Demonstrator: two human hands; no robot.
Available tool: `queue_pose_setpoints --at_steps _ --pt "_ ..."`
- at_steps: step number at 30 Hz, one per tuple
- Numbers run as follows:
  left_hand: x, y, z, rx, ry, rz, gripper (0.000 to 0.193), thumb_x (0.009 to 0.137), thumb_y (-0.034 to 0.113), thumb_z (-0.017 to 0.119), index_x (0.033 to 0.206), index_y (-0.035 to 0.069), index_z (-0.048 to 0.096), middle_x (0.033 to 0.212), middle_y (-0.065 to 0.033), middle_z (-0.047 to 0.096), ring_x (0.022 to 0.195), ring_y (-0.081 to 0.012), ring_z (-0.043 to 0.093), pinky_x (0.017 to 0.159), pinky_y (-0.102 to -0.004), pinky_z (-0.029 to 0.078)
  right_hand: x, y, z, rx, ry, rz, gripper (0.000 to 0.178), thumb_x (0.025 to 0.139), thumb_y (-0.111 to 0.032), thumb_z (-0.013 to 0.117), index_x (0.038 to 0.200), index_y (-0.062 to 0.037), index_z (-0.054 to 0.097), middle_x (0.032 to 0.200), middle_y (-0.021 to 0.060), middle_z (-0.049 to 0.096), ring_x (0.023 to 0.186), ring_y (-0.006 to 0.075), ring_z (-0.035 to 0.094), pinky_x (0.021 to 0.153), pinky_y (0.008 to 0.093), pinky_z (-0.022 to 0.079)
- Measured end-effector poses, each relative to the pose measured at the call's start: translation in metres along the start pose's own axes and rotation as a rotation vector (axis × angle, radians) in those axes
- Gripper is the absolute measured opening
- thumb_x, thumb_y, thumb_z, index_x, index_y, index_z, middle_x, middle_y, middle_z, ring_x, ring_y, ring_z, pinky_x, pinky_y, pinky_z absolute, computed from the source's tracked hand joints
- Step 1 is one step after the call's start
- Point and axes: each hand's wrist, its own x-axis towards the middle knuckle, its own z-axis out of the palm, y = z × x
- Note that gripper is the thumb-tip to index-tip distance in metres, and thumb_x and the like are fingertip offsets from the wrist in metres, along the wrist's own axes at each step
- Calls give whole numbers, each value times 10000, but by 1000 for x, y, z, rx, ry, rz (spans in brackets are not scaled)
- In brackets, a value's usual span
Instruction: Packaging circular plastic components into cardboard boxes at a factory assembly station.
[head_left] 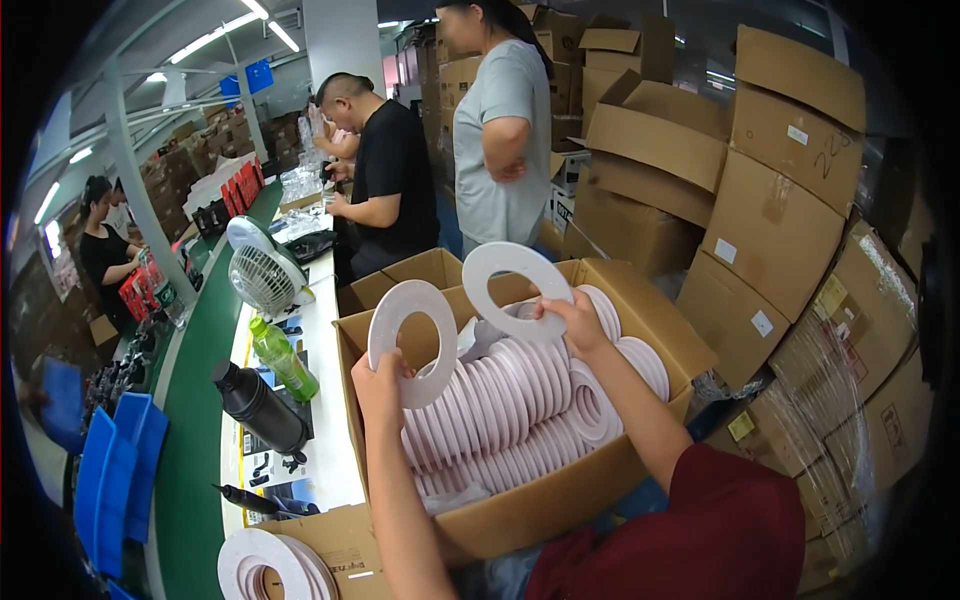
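Note:
My left hand point(380, 385) is closed on the lower edge of a flat white ring point(385, 330), held upright. Another white ring point(478, 272) is gripped at its lower right rim by my right hand point(575, 322). Both rings are raised above an opened cardboard box point(560, 505). Rows of similar pale rings point(500, 385) stand on edge inside the box, packed close together. Some clear plastic wrap point(460, 497) shows at the near end of the rows. At the lower left, a few more rings point(262, 560) lie stacked on a cardboard flap point(345, 545).
Left of the box, a white table point(335, 450) bears a black bottle point(262, 408), a green bottle point(283, 357), a fan point(265, 275) and a black tool point(262, 500). Beyond runs a green conveyor point(200, 400) with blue bins point(112, 480). Stacked cartons point(770, 220) rise at right; people stand ahead.

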Motion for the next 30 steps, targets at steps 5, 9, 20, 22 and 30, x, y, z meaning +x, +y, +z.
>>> queue_pose_setpoints --at_steps 5,9,20,22,30 --pt "1 -3 -6 -148 22 -3 303 845 106 582 1069 -81 665 713 -39 543 615 -140 540 632 -322 507 -7 -4 15 -150 -23 65 201 953 -152 568 1082 -1 599 886 80 657 844 160 627 829 304 494" --pt "1 -8 -5 -50 -3 45 268 857 116 608 1041 -64 686 733 -43 586 644 -134 563 641 -315 516 4 -22 17 -340 3 -198 259 1004 -205 518 1146 8 556 837 67 632 785 140 599 779 297 491" --pt "-5 -11 6 639 -75 441 169 809 121 641 870 -26 696 639 -142 629 588 -201 623 596 -340 484 0 -39 53 -932 -283 -333 117 902 -149 643 933 -43 605 755 27 567 689 105 529 684 301 460" --pt "-5 -7 13 678 -64 515 160 789 117 627 842 -23 685 645 -201 609 594 -261 648 613 -361 495 16 -40 53 -657 210 -414 122 883 -131 646 922 -37 580 736 51 578 664 137 542 679 322 461" --pt "-2 -9 3 690 -65 417 185 768 130 608 844 -9 702 733 -249 644 703 -428 645 681 -458 519 12 -33 57 -654 210 -406 147 774 -54 645 900 -40 568 719 85 579 679 188 594 666 322 470"
